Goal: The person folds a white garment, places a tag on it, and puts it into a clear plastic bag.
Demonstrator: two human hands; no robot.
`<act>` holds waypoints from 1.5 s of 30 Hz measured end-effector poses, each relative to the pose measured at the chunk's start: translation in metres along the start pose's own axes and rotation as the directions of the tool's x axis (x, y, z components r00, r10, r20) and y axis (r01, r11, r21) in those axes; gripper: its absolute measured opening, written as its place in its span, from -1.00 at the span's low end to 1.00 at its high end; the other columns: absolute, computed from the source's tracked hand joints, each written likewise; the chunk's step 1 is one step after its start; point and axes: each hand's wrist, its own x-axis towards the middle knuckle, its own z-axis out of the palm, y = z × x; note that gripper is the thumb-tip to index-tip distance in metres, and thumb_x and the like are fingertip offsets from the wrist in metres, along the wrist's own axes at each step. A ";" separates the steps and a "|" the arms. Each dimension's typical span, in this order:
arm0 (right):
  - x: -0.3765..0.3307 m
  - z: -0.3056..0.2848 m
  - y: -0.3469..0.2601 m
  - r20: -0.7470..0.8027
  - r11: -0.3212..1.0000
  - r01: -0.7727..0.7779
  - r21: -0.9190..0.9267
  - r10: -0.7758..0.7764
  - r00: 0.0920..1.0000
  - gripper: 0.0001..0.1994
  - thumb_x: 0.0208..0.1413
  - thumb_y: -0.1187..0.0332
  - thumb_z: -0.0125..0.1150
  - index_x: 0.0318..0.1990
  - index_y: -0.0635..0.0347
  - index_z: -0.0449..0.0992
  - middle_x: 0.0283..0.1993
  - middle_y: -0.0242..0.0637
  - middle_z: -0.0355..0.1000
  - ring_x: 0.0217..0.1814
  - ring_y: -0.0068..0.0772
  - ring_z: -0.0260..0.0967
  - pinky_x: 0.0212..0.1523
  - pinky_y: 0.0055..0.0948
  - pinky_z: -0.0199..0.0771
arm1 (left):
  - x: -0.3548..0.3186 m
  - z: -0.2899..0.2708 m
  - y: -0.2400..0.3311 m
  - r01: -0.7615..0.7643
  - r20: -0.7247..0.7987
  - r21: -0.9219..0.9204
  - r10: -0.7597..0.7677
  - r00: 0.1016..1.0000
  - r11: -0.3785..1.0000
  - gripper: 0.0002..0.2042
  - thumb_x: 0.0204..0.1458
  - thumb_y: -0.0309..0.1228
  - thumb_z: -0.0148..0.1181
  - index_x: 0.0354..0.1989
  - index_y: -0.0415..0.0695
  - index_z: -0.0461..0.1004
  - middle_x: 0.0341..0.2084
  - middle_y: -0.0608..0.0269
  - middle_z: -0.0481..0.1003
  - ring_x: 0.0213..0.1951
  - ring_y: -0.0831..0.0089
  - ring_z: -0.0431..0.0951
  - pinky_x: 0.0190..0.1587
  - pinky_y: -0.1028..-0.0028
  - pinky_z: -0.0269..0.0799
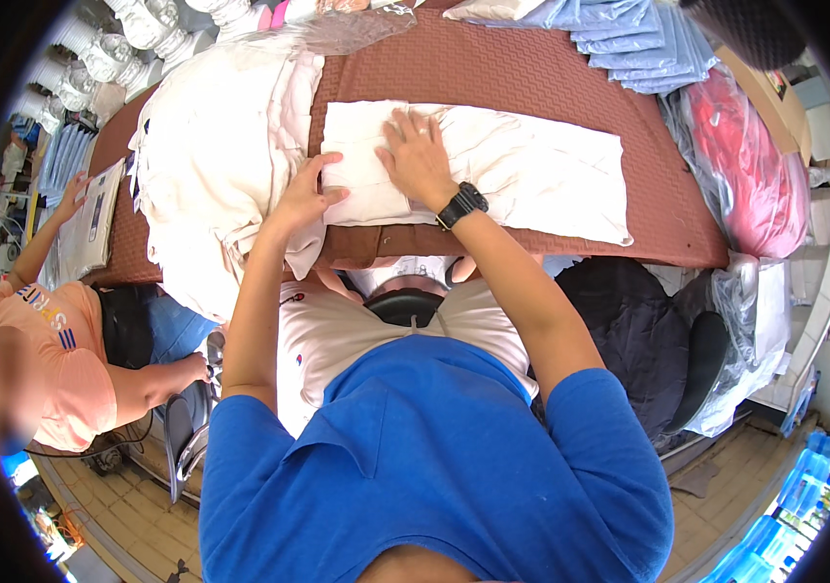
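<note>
A cream garment (531, 180), folded into a long strip, lies across the brown textured table cover (492, 68). My right hand (418, 160), with a black watch on its wrist, rests flat on the left part of the strip, fingers spread. At the strip's left end is my left hand (308, 194), its thumb and fingers apart around the edge. Left of it, a tall heap of cream garments (220, 126) spills over the table's front edge, partly hidden by my left forearm.
On the left, a co-worker in a peach shirt (70, 360) touches a bagged folded garment (94, 219). Blue bagged garments (643, 44) are stacked at the back right, beside a red bundle in clear plastic (745, 165). White bust-shaped figures (148, 24) stand at the back left.
</note>
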 end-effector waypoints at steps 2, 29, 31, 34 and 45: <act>-0.006 0.006 0.004 -0.061 1.000 0.008 -0.011 -0.008 0.998 -0.55 0.26 0.21 0.21 0.20 0.31 0.48 0.38 0.01 0.28 0.44 0.11 0.14 0.41 0.10 0.14 | 0.005 0.004 -0.004 -0.046 -0.026 -0.051 0.044 0.999 0.998 -0.36 -0.01 -0.67 0.30 0.34 -0.13 0.36 0.15 0.18 0.41 -0.02 0.43 0.45 0.03 0.48 0.44; -0.075 -0.256 0.248 0.678 -0.044 -0.698 0.714 0.289 0.676 -0.53 0.38 0.16 0.19 0.23 0.38 0.42 0.14 -0.19 0.55 0.10 -0.44 0.57 0.16 -0.38 0.60 | 0.067 0.135 0.141 -0.308 -0.241 -0.093 0.278 0.930 0.947 -0.56 0.27 -0.25 0.24 0.21 -0.22 0.33 -0.02 0.02 0.49 -0.23 0.29 0.59 -0.12 0.31 0.55; -0.111 -0.238 0.282 0.702 -0.112 -0.704 0.701 0.281 0.654 -0.48 0.38 0.14 0.18 0.28 0.41 0.38 0.22 -0.12 0.51 0.20 -0.35 0.53 0.25 -0.31 0.54 | 0.072 0.152 0.126 -0.117 -0.034 -0.218 0.112 0.993 0.969 -0.45 0.29 -0.21 0.22 0.31 -0.27 0.23 0.00 -0.05 0.52 -0.21 0.25 0.64 -0.12 0.29 0.59; -0.156 -0.203 0.301 0.705 -0.221 -0.707 0.671 0.485 0.518 -0.49 0.39 0.16 0.17 0.28 0.42 0.38 0.23 -0.06 0.50 0.22 -0.32 0.51 0.29 -0.30 0.50 | 0.069 0.168 0.142 0.071 0.135 -0.365 -0.023 0.991 0.928 -0.33 0.30 -0.18 0.22 0.40 -0.33 0.08 -0.01 -0.11 0.55 -0.20 0.24 0.68 -0.14 0.31 0.65; -0.152 -0.192 0.311 0.265 0.548 -0.808 0.216 0.764 0.589 -0.46 0.23 0.07 0.35 0.13 0.39 0.52 -0.06 0.16 0.61 0.00 -0.05 0.60 0.07 -0.22 0.53 | 0.071 0.193 0.167 -0.257 -0.010 0.151 0.262 0.965 0.954 -0.25 0.19 -0.09 0.29 0.47 -0.08 0.10 0.36 -0.21 0.14 0.37 -0.12 0.19 0.39 -0.09 0.14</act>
